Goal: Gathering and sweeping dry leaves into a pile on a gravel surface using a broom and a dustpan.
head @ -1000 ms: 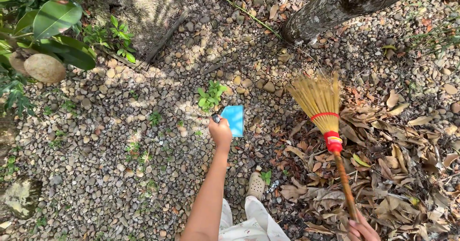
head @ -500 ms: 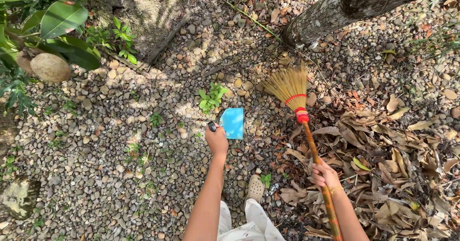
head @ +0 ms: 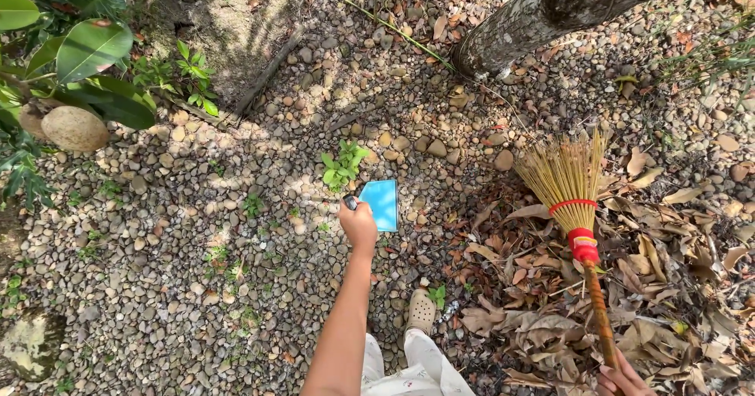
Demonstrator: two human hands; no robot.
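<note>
The right hand is cut off by the frame's bottom edge; the left hand hides the blue dustpan's handle.

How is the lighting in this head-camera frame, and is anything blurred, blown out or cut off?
Head view: dappled sun and leaf shadow over the gravel; bright patches near the left hand look slightly blown out. The blue dustpan and broom are sharp, with no motion blur visible. The tree trunk casts shade at its base. The right hand is cut off by the bottom edge.
</note>
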